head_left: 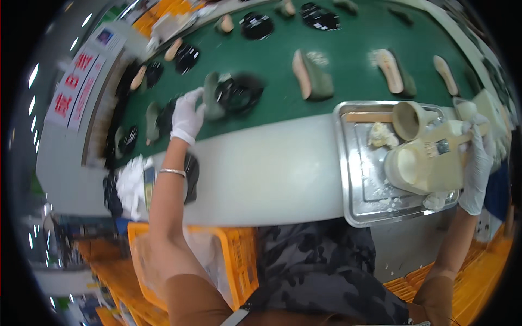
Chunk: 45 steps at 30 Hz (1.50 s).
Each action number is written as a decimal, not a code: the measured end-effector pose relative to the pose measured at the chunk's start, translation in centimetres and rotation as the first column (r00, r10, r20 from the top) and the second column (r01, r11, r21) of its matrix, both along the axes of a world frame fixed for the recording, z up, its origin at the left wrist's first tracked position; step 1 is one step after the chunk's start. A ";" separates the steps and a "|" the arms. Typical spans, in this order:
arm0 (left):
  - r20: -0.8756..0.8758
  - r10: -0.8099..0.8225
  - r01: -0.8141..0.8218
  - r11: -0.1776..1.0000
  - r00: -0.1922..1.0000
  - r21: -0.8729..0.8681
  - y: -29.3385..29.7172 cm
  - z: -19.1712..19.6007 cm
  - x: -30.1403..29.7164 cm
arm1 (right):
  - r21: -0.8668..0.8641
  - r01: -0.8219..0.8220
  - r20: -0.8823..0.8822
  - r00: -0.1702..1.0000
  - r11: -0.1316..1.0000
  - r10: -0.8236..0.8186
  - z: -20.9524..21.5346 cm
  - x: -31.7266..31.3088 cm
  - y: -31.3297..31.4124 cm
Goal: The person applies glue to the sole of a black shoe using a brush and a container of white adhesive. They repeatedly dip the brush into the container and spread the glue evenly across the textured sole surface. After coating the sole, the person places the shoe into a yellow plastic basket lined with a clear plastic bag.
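Note:
My left hand point(187, 118), in a white glove, reaches over the green belt. Its fingers and thumb are apart, close to the left edge of a green wedge-shaped shoe piece point(213, 96); whether they touch is unclear. Right beside that piece is a glossy black rounded part point(239, 94), smeared by motion. My right hand point(478, 165), also gloved, is closed around a pale beige handle point(474, 134) at the right side of the metal tray. What the handle belongs to is hard to make out. Next to it stands a cream container point(405, 167) with white stuff inside.
A metal tray point(353, 209) holds a beige cup point(409, 120), a wooden strip point(370, 117) and white crumpled lumps point(383, 136). Several shoe pieces, such as a green wedge point(318, 79), lie along the green belt point(348, 38). White gloves point(133, 185) pile at left; an orange crate point(239, 261) stands below.

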<state>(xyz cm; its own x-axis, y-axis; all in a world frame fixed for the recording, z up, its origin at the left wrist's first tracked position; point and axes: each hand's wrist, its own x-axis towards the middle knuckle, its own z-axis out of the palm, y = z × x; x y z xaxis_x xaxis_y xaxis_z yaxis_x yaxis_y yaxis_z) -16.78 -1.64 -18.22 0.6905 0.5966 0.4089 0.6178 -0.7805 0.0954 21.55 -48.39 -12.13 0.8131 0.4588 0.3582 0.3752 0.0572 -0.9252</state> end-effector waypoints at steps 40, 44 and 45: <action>0.796 -0.189 0.818 0.145 0.574 -0.556 -25.7 1.7 3.0 | 0.073 -0.222 0.131 0.968 0.972 0.212 -6.1 -9.6 -0.8; 0.542 0.258 0.598 -0.414 0.800 -0.686 -27.8 2.4 6.5 | 0.118 -0.108 0.148 0.985 0.987 0.090 -4.9 -9.8 -1.6; 0.517 0.244 0.565 -0.477 0.821 -0.673 -27.9 2.0 7.0 | 0.128 -0.093 0.132 0.988 0.987 0.076 -4.6 -9.9 -1.6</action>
